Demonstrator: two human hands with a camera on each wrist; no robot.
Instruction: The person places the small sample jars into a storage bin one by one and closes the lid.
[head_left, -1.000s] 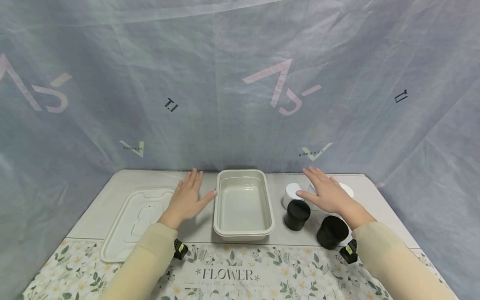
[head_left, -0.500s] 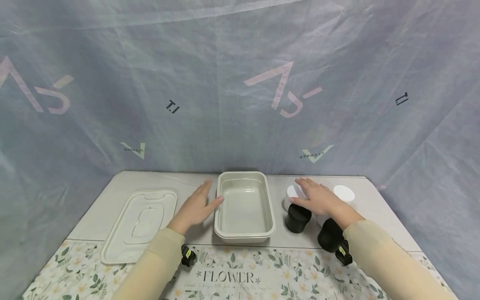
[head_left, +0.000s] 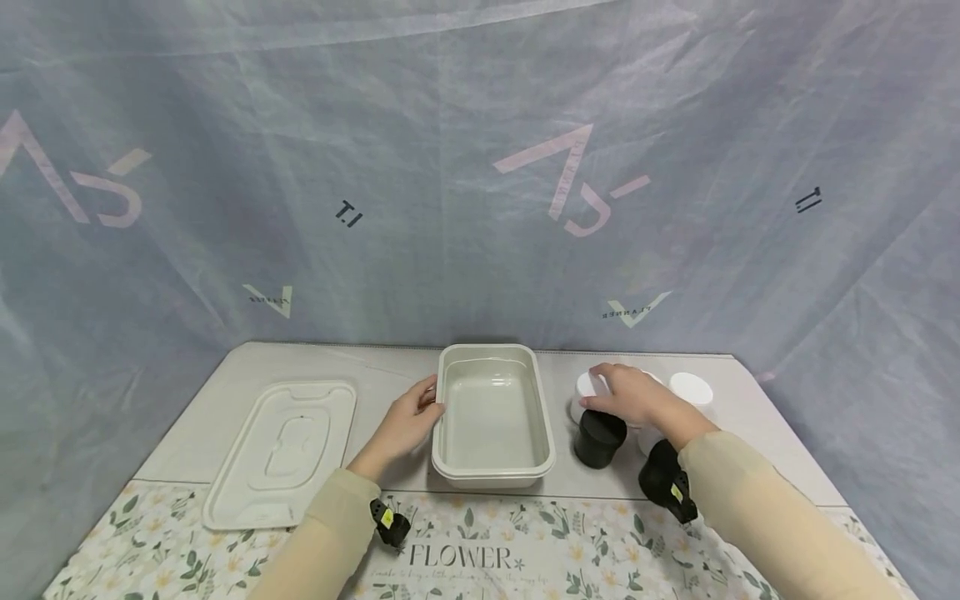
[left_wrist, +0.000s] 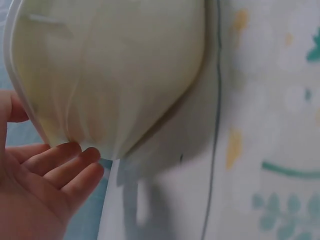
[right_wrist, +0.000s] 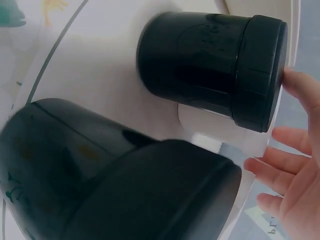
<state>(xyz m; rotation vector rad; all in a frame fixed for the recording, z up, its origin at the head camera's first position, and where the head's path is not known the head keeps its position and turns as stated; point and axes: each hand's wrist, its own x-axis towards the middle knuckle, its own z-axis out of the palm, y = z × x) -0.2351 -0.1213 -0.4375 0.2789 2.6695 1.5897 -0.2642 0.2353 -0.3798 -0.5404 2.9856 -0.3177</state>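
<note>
In the head view, a cream rectangular plastic container (head_left: 491, 477) stands lidless on the table. My left hand (head_left: 401, 425) holds its left rim, thumb at the rim; in the left wrist view the fingers (left_wrist: 82, 170) meet the outer wall. My right hand (head_left: 633, 396) hovers with relaxed, spread fingers over a white jar (head_left: 585, 392), partly covering it. A black jar (head_left: 600, 446) with a screw lid stands just in front. In the right wrist view the thumb (right_wrist: 300, 85) overlaps this jar's lid edge; whether it touches is unclear.
A cream lid (head_left: 288, 442) lies flat at the left. Another black jar (head_left: 658, 473) stands below my right wrist, and a white lidded jar (head_left: 692, 388) stands behind it. A flower-print mat (head_left: 465, 521) covers the table front; a grey cloth (head_left: 435, 208) hangs behind.
My left hand has moved right to the container and bent its fingers at the rim. My right hand has lowered and shifted left towards the white jar.
</note>
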